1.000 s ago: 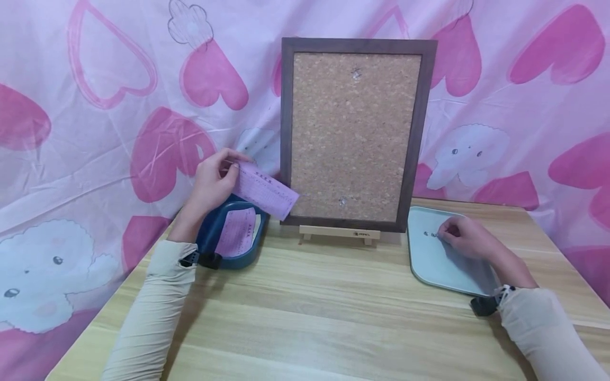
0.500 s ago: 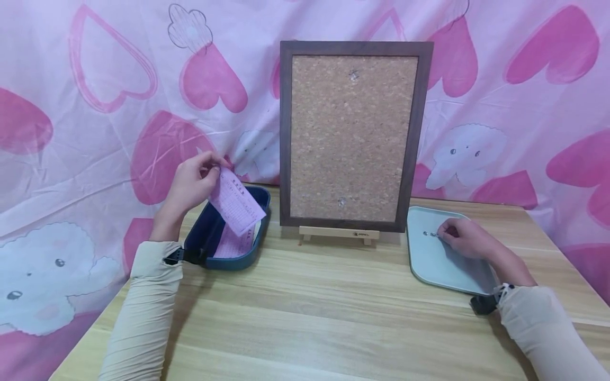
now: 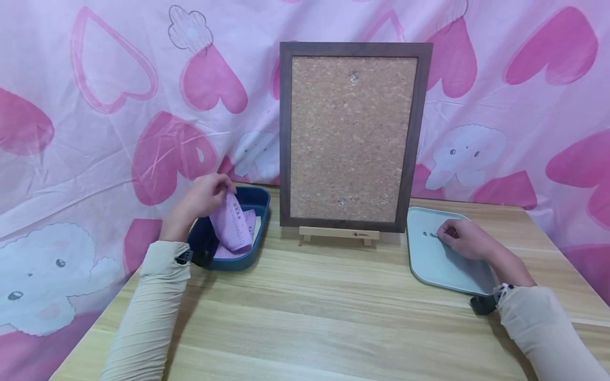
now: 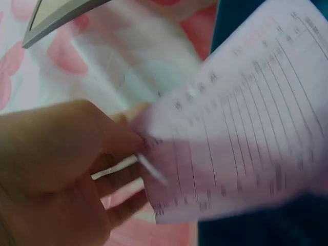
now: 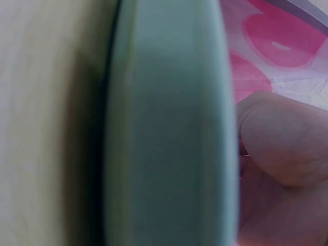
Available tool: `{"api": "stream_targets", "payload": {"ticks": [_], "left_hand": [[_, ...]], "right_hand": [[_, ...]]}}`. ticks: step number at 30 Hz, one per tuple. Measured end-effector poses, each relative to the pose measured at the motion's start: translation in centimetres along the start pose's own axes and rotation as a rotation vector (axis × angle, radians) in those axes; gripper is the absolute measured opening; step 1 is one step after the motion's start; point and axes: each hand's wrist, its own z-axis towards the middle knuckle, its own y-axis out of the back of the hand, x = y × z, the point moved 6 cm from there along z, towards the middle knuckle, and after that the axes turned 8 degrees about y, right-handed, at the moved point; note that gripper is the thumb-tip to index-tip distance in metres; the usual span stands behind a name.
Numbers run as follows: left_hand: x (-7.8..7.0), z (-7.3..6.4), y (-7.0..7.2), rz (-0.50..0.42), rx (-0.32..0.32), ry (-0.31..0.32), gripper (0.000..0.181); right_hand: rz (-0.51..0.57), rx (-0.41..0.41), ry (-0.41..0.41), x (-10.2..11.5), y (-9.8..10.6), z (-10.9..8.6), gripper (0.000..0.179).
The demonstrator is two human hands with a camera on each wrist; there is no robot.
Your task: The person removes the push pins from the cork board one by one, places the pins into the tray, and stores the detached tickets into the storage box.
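Note:
My left hand [image 3: 202, 198] pinches a pink printed form slip [image 3: 231, 225] by its upper end, thumb on the near face. The slip hangs over the dark blue bin [image 3: 257, 254], above another pink slip [image 3: 221, 252] and a cream paper [image 3: 257, 226] lying inside. In the left wrist view the slip [image 4: 230, 118] shows ruled columns and small print. My right hand [image 3: 467, 239] is over the pale green tray [image 3: 440, 272], fingers bent and fingertips right at small clear push pins [image 3: 425, 233]. I cannot tell if it holds a pin; the tray's rim [image 5: 169, 123] hides its fingertips in the right wrist view.
A dark-framed cork board [image 3: 352, 137] stands on a small wooden easel [image 3: 339, 233] at the back middle. One clear push pin [image 3: 353, 77] is near its top, another pin [image 3: 341, 202] near its bottom. Behind hangs a pink heart-print cloth [image 3: 114, 132]; the wooden table [image 3: 310, 312] lies in front.
My left hand has carried the pink slip left and back from beside the board, then down over the bin, where the slip now hangs lower and bends. My right hand has stayed at the tray.

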Motion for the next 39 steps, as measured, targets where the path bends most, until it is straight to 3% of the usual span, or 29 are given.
{"api": "stream_targets", "payload": {"ticks": [5, 15, 29, 39], "left_hand": [[-0.5, 0.2, -0.8, 0.033, 0.024, -0.022, 0.023], [-0.8, 0.1, -1.4, 0.073, 0.092, 0.022, 0.02], [-2.2, 0.4, -2.0, -0.025, 0.124, -0.001, 0.052], [-3.3, -0.1, -2.7, 0.057, 0.235, -0.091, 0.032]], "right_hand": [[0.002, -0.005, 0.001, -0.1, 0.0, 0.2, 0.017], [0.004, -0.01, 0.01, -0.1, -0.1, 0.2, 0.013], [0.003, -0.023, 0.019, 0.0, 0.1, -0.2, 0.012], [0.002, -0.023, 0.018, 0.2, 0.2, -0.2, 0.012]]}}
